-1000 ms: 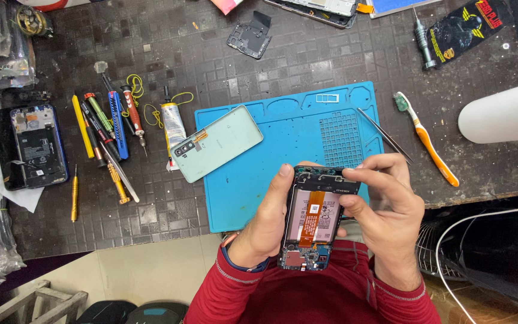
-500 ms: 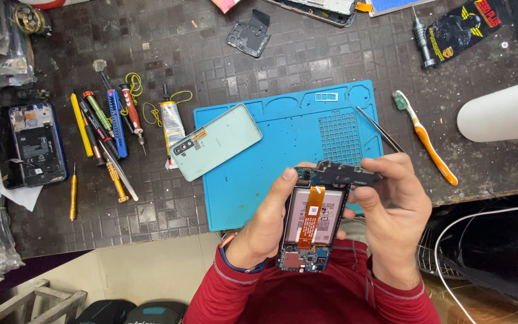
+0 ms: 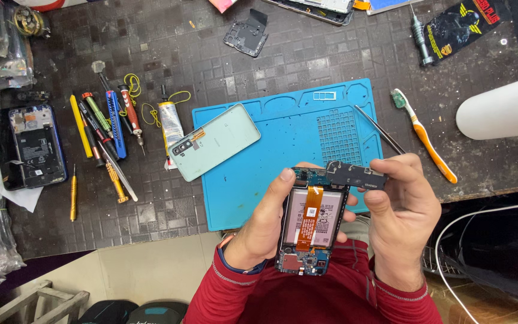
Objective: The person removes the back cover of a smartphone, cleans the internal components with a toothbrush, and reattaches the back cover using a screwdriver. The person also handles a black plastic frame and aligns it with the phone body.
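My left hand [image 3: 263, 223] grips an opened phone [image 3: 310, 222] by its left edge, held over my lap in front of the table. The phone's back is off, showing a silver battery, an orange flex cable and blue circuit boards. My right hand [image 3: 401, 211] pinches a small black plastic cover [image 3: 355, 175] at the phone's top right corner, lifted slightly off the board. The pale green back cover [image 3: 214, 141] lies on the left edge of the blue work mat [image 3: 283, 144].
Screwdrivers, tweezers and a glue tube [image 3: 170, 123] lie left of the mat. A second opened phone [image 3: 31, 147] sits at the far left. A toothbrush [image 3: 422, 135], a metal pick [image 3: 380, 129] and a white cylinder [image 3: 502, 109] lie to the right.
My right hand has lifted the black cover off the phone's top end and shifted it to the right. My left hand keeps its hold on the phone.
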